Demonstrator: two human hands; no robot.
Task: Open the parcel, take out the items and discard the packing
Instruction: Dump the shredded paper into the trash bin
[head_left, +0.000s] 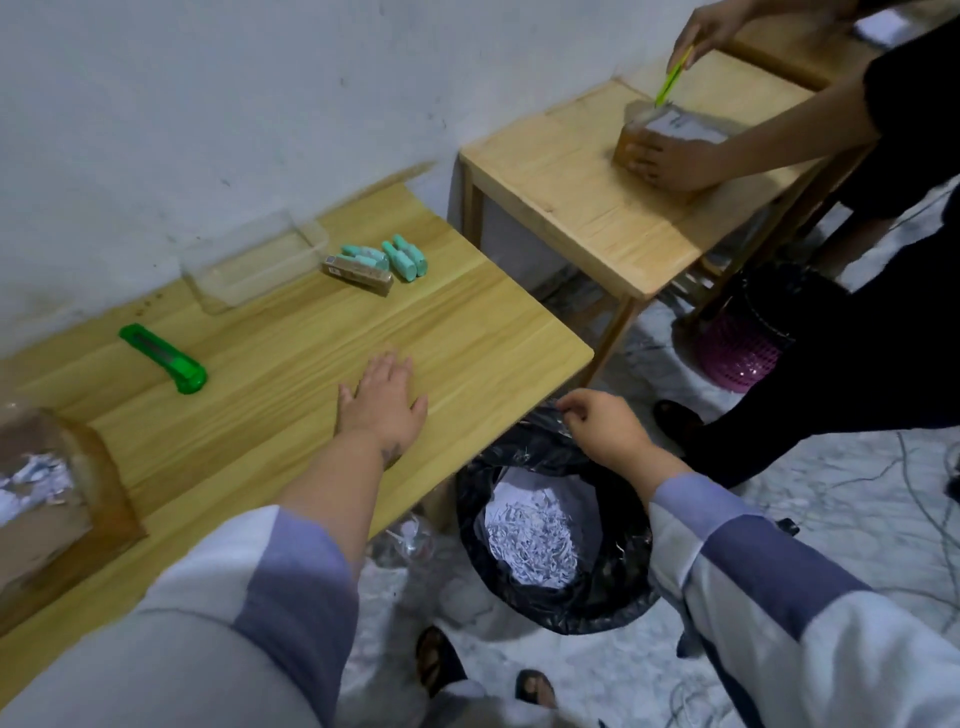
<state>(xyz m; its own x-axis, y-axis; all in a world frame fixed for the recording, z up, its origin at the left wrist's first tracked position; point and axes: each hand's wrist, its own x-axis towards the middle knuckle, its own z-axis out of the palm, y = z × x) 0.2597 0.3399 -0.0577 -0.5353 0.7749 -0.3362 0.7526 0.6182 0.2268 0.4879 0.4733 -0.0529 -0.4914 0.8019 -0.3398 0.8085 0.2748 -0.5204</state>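
A wooden worktop (291, 332) stands against a white wall, with lots of bare room in the middle. The left hand (382, 402) lies flat there, grip released. The right hand (605, 426) pinches the bin bag (613, 582) rim past the edge. The parcel (52, 499) is cut off at left.

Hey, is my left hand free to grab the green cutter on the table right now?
Probably yes. The left hand lies flat and empty on the table, and only bare wood shows between it and the cutter. The box sits nearer you, off that path.
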